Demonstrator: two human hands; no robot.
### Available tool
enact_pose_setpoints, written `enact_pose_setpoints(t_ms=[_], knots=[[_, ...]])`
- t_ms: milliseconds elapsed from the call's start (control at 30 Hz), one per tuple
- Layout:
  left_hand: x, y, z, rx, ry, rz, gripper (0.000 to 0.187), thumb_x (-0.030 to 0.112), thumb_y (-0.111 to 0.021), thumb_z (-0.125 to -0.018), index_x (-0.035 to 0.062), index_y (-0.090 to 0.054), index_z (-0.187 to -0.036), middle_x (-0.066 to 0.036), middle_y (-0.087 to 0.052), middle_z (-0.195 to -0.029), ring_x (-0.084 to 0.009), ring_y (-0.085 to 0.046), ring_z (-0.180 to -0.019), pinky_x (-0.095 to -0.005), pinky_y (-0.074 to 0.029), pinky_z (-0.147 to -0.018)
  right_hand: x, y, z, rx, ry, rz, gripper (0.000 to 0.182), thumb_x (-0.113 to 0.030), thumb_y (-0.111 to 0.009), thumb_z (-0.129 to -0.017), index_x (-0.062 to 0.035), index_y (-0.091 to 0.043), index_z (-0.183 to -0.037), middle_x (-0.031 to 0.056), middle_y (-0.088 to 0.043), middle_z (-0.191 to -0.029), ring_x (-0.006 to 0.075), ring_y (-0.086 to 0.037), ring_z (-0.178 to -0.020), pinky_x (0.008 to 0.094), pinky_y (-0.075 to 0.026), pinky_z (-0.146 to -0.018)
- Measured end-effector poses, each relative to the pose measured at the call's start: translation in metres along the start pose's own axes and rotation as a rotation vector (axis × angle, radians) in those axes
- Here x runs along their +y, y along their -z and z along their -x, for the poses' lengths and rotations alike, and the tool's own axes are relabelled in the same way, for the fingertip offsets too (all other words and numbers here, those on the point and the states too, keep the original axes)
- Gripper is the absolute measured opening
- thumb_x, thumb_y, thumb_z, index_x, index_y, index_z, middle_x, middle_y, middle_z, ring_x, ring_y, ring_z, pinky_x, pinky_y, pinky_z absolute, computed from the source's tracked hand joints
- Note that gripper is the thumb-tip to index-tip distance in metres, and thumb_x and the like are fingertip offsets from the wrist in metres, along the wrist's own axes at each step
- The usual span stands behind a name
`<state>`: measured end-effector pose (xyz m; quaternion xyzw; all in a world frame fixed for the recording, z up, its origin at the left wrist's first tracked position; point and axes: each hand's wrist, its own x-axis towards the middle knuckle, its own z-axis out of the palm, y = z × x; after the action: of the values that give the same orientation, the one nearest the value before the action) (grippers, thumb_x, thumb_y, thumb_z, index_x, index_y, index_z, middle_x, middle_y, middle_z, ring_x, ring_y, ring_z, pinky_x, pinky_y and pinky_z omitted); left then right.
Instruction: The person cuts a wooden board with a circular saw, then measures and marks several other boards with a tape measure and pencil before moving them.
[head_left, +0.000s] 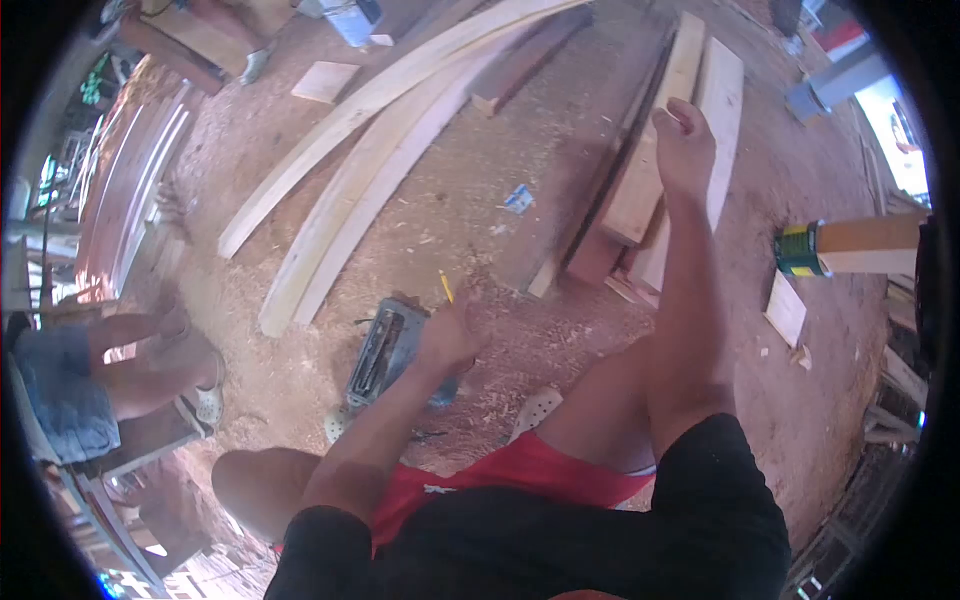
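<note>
A thin yellow stick, like a pencil (446, 287), pokes up from my left hand (450, 335), whose fingers are closed round it. Just left of this hand a grey-blue power tool (385, 350) lies on its side on the shavings-covered ground. My right hand (687, 150) is stretched forward over a pale wooden beam (632, 195), its fingers curled; whether it holds or touches anything is hidden. Beside that beam lie a pale plank (722, 120) and darker reddish timbers (595, 258).
Long curved planks (340, 125) lie at the upper left. A small blue-white packet (518, 199) is on the ground. At the right are a green-yellow can (800, 249) and a wood offcut (785, 310). Another person's legs (150, 375) show at the left, a foot (254, 67) at top left.
</note>
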<state>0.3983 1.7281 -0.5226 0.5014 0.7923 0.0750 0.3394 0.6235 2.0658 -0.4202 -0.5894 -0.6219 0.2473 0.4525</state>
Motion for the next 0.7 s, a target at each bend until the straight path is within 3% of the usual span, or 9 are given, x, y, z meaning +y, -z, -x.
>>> enact_pose_setpoints(t_ms=[133, 233, 300, 367, 400, 467, 600, 700], knots=[[-0.021, 0.033, 0.001, -0.138, -0.107, -0.077, 0.062, 0.039, -0.083, -0.081, 0.0114, -0.063, -0.133, -0.022, -0.071, -0.119, -0.0397, -0.071, -0.104, -0.0473, -0.058, -0.091, -0.02, -0.002, 0.02, -0.095, 0.142, 0.049, 0.044, -0.025, -0.071, -0.091, 0.0024, -0.069, -0.126, 0.0193, -0.076, -0.113, 0.0288, -0.074, -0.108, 0.0384, -0.056, -0.095], [-0.014, 0.092, 0.002, -0.116, -0.182, -0.276, 0.058, 0.037, -0.08, -0.084, 0.0106, -0.064, -0.133, -0.019, -0.072, -0.121, -0.0378, -0.072, -0.105, -0.0481, -0.057, -0.093, -0.042, 0.002, 0.034, -0.378, 0.108, 0.073, 0.043, -0.021, -0.071, -0.091, -0.0005, -0.068, -0.128, 0.0187, -0.077, -0.105, 0.026, -0.074, -0.099, 0.0385, -0.057, -0.088], [-0.083, 0.086, -0.034, -0.088, -0.424, -0.451, 0.056, 0.034, -0.079, -0.084, 0.0106, -0.065, -0.133, -0.017, -0.072, -0.123, -0.0364, -0.071, -0.108, -0.048, -0.057, -0.095, -0.059, 0.006, 0.045, -0.69, 0.242, 0.163, 0.044, -0.022, -0.071, -0.09, -0.0015, -0.067, -0.13, 0.0176, -0.075, -0.113, 0.028, -0.073, -0.103, 0.0384, -0.055, -0.092], [-0.045, 0.166, -0.002, -0.159, -0.249, -0.411, 0.052, 0.031, -0.079, -0.084, 0.0101, -0.067, -0.131, -0.016, -0.071, -0.126, -0.0349, -0.071, -0.11, -0.0473, -0.056, -0.097, -0.072, 0.005, 0.072, -0.893, 0.239, 0.179, 0.047, -0.024, -0.071, -0.09, -0.0023, -0.067, -0.131, 0.0183, -0.074, -0.117, 0.0308, -0.072, -0.105, 0.04, -0.055, -0.096], [-0.062, 0.178, 0.001, -0.076, -0.273, -0.419, 0.051, 0.033, -0.077, -0.084, 0.0109, -0.067, -0.129, -0.017, -0.072, -0.121, -0.0356, -0.071, -0.109, -0.0475, -0.056, -0.095, -0.074, -0.004, 0.092, -0.937, 0.172, 0.145, 0.048, -0.026, -0.072, -0.089, -0.0027, -0.067, -0.131, 0.0196, -0.074, -0.117, 0.0326, -0.072, -0.106, 0.0416, -0.055, -0.097], [-0.093, 0.208, 0.004, 0.035, -0.296, -0.444, 0.048, 0.033, -0.077, -0.084, 0.0113, -0.068, -0.126, -0.016, -0.073, -0.115, -0.0354, -0.07, -0.108, -0.0472, -0.056, -0.095, -0.084, -0.025, 0.115, -1.044, 0.472, 0.529, 0.054, -0.031, -0.074, -0.088, -0.0049, -0.066, -0.135, 0.0212, -0.071, -0.124, 0.0361, -0.068, -0.117, 0.0453, -0.052, -0.103], [-0.129, 0.262, 0.016, 0.159, -0.153, -0.484, 0.048, 0.031, -0.079, -0.082, 0.0102, -0.068, -0.124, -0.017, -0.073, -0.108, -0.034, -0.071, -0.107, -0.0456, -0.056, -0.093, -0.092, -0.039, 0.182, -1.156, 0.5, 0.591, 0.061, -0.035, -0.078, -0.086, -0.0069, -0.063, -0.138, 0.0189, -0.06, -0.145, 0.0365, -0.055, -0.136, 0.0461, -0.043, -0.115], [-0.173, 0.278, 0.012, 0.217, -0.065, -0.459, 0.047, 0.031, -0.08, -0.081, 0.0094, -0.07, -0.121, -0.018, -0.074, -0.106, -0.0347, -0.071, -0.106, -0.0448, -0.057, -0.092, -0.072, -0.062, 0.205, -1.312, 0.59, 0.603, 0.065, -0.033, -0.08, -0.084, -0.0077, -0.061, -0.14, 0.0172, -0.058, -0.147, 0.037, -0.052, -0.138, 0.0462, -0.041, -0.117]])
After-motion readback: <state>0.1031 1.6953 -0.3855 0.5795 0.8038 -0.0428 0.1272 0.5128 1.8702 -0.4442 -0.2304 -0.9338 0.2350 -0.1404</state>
